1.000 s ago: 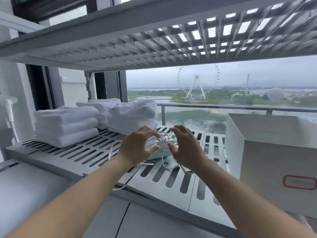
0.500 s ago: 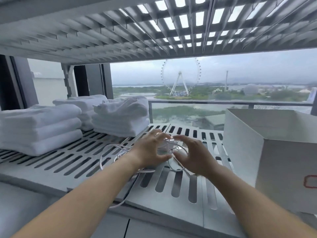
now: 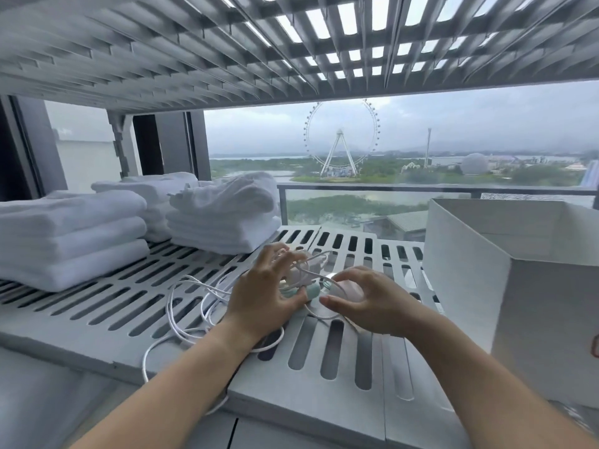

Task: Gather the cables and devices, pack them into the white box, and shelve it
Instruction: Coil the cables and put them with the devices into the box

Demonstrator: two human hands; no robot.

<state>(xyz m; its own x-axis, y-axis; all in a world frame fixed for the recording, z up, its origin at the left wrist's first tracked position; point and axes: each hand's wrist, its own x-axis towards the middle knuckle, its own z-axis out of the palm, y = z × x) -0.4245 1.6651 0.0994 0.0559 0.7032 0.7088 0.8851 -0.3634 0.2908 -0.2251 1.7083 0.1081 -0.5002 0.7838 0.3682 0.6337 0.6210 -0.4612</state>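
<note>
A tangle of white cables (image 3: 194, 306) lies on the slotted grey shelf (image 3: 107, 312), looping over its front edge. My left hand (image 3: 265, 296) curls round a bundle of cable and a small pale-green device (image 3: 311, 291) at the middle of the shelf. My right hand (image 3: 366, 303) is cupped beside it, thumb and fingers closing on a pale rounded device (image 3: 348, 288) and a cable loop. The open white box (image 3: 518, 286) stands on the shelf at the right, about a hand's width from my right hand.
Stacks of folded white towels (image 3: 74, 234) fill the shelf's left and back. Another slotted shelf (image 3: 227, 50) hangs close overhead. A window with a railing lies behind.
Both hands have stayed on the bundle of cables and devices and drawn a little nearer the shelf's front. The camera has moved closer and lower under the upper shelf.
</note>
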